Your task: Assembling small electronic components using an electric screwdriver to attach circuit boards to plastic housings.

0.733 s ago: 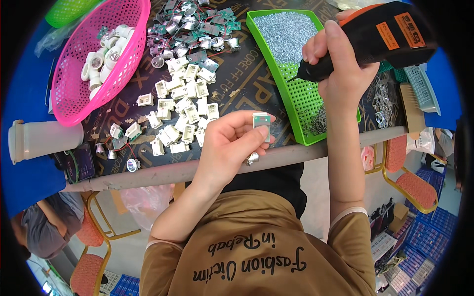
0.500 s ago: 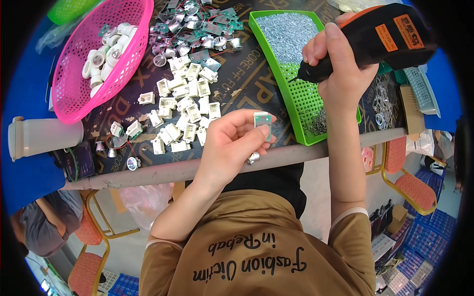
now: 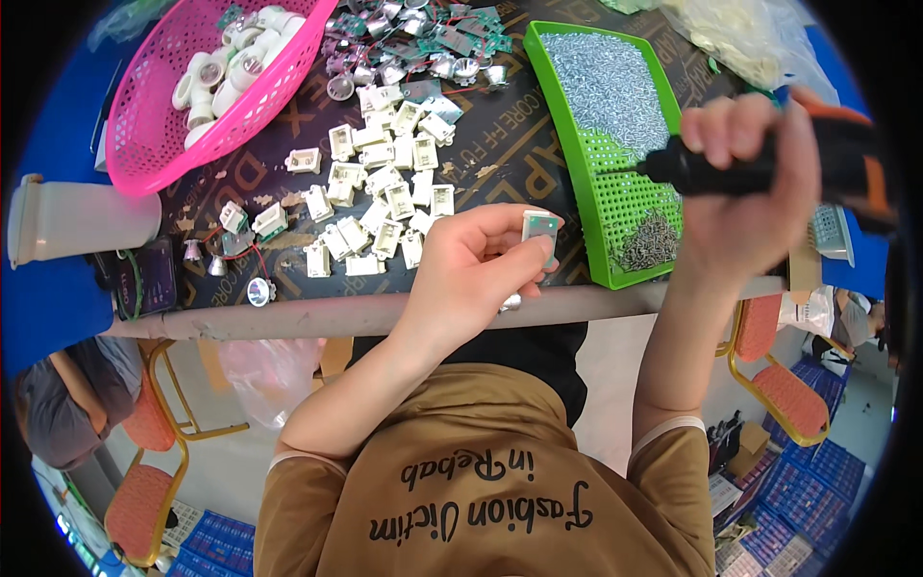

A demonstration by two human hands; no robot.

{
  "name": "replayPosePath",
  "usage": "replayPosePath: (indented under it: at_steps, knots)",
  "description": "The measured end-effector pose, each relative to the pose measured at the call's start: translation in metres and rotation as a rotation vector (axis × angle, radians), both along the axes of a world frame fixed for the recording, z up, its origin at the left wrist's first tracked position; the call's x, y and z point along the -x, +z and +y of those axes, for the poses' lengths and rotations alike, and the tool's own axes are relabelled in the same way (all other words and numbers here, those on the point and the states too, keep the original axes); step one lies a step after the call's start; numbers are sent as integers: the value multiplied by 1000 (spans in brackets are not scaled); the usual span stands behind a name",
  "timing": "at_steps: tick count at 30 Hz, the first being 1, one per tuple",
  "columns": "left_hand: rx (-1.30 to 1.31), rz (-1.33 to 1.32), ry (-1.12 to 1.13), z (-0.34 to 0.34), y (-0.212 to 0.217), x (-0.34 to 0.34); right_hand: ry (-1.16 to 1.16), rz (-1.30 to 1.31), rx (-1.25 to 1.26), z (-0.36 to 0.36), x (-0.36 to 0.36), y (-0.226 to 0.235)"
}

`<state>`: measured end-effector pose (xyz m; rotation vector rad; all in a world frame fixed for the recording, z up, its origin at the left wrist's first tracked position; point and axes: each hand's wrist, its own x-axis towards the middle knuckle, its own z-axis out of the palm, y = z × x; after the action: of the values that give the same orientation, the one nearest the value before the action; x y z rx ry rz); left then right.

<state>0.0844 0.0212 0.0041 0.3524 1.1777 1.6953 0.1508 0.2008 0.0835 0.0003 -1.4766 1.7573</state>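
Pinching one small green circuit board (image 3: 540, 231) with a white edge between thumb and fingers, the left hand (image 3: 481, 269) sits just left of the lower end of one green tray (image 3: 606, 197). One shiny reflector (image 3: 511, 303) shows beneath that hand, also left of the tray. The right hand (image 3: 745, 173) is wrapped closed around one black-and-orange power screwdriver (image 3: 711, 173), on the right side of the tray, with the thin bit over the tray. Its outline is blurred.

The tray holds two heaps: silver screws (image 3: 611, 91) at its far end and darker screws (image 3: 649, 240) at its near end, both too many to count. Left of the tray on the table (image 3: 505, 125) lie some two dozen white plastic cases (image 3: 383, 180), overlapping, so the exact number cannot be told. Farther left of it are two more cases (image 3: 252, 218) with three reflectors (image 3: 260, 291) on wires. To its upper left is one tangled pile of boards and reflectors (image 3: 423, 43), uncountable. Well left of the tray stand one pink basket (image 3: 144, 125) with at least six white lamp parts (image 3: 255, 62), and one white tub (image 3: 87, 221).
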Motion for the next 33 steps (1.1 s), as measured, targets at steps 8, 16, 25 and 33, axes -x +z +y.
replayPosePath:
  at_steps: [8,16,25,33]
  knots:
    - [38,72,1,0,0,0,105,20,-211,-55,-17,27]
    - [21,26,56,1,-1,-4,206,-74,-352,-54,-11,30]
    - [33,68,4,-1,-1,-1,286,-69,-369,-55,-5,31]
    - [8,64,2,-1,-1,-1,229,-48,-333,-55,-8,25]
